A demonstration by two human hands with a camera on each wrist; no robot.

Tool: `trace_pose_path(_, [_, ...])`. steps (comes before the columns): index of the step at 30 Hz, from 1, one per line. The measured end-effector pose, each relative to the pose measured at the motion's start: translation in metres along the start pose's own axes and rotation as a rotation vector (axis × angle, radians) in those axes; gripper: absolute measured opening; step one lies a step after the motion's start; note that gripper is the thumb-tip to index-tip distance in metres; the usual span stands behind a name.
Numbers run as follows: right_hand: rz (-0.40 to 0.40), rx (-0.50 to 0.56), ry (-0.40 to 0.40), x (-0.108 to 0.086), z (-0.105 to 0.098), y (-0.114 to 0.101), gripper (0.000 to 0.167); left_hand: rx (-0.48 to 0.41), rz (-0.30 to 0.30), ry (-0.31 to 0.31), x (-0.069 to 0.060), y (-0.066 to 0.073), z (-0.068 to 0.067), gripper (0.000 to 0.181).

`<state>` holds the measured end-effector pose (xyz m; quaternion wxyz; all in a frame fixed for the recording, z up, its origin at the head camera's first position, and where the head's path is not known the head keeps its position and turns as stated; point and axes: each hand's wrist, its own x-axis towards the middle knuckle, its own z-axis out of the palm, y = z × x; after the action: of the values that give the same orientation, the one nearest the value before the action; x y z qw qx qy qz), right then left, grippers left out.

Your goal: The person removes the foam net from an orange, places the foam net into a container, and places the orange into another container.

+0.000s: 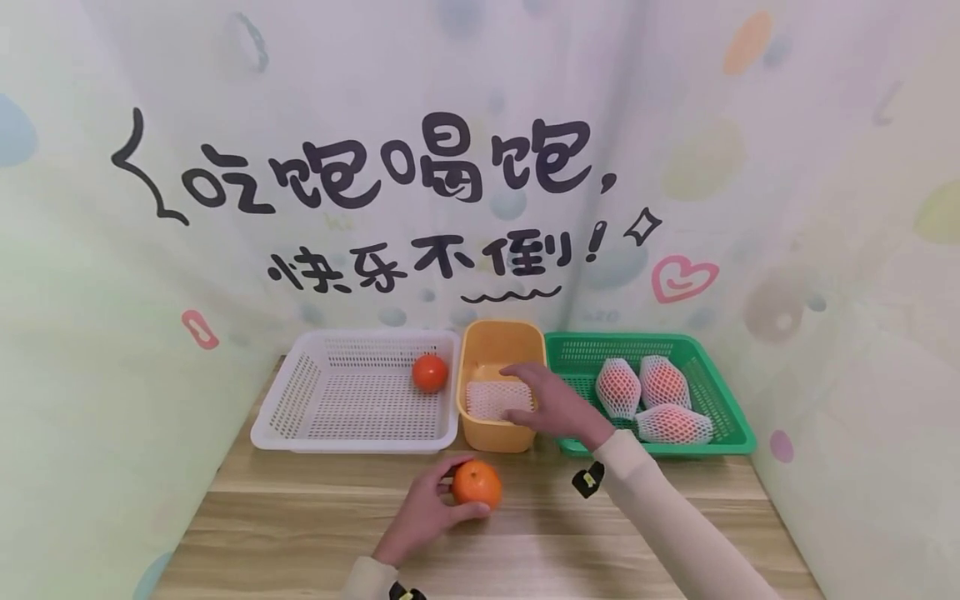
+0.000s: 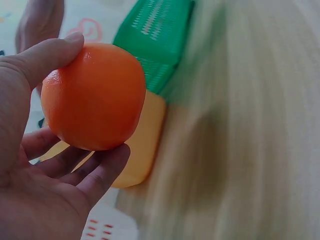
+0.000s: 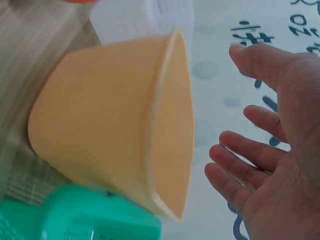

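Observation:
My left hand (image 1: 427, 510) grips an orange (image 1: 477, 487) in front of the yellow bin, thumb on one side and fingers on the other. The left wrist view shows the same orange (image 2: 95, 97) up close, held above the wooden table. Over the yellow bin (image 1: 498, 435) is my right hand (image 1: 561, 404), thumb and fingers spread apart. In the right wrist view nothing lies in that hand (image 3: 280, 145), which is beside the bin's mouth. A white foam net sleeve (image 1: 498, 400) lies inside the bin.
To the left, a white basket (image 1: 300, 446) holds a round red fruit (image 1: 430, 373) that looks like a tomato. A green basket (image 1: 738, 425) at right contains several net-wrapped fruits (image 1: 664, 382). Behind the containers is a printed curtain (image 1: 420, 67). The wooden table (image 1: 300, 533) stretches in front.

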<state>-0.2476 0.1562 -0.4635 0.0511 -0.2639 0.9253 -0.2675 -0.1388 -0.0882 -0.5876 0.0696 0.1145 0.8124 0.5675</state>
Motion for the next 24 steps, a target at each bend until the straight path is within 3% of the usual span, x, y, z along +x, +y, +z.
trace_pose_path(7, [-0.028, -0.013, 0.008, -0.007, 0.023, -0.012, 0.064, -0.052, -0.02, 0.067, 0.002, 0.01, -0.028, 0.071])
trace_pose_path(14, [-0.116, -0.069, 0.052, -0.017, 0.04, -0.027, 0.062, -0.118, -0.022, 0.129, 0.007, 0.018, -0.06, 0.07])
trace_pose_path(20, [-0.224, -0.113, 0.102, -0.02, 0.062, -0.042, 0.053, -0.048, 0.026, 0.203, 0.017, 0.02, -0.09, 0.068])
trace_pose_path(24, [-0.262, -0.136, 0.088, -0.019, 0.082, -0.052, 0.048, 0.016, 0.012, 0.24, 0.028, 0.021, -0.104, 0.071])
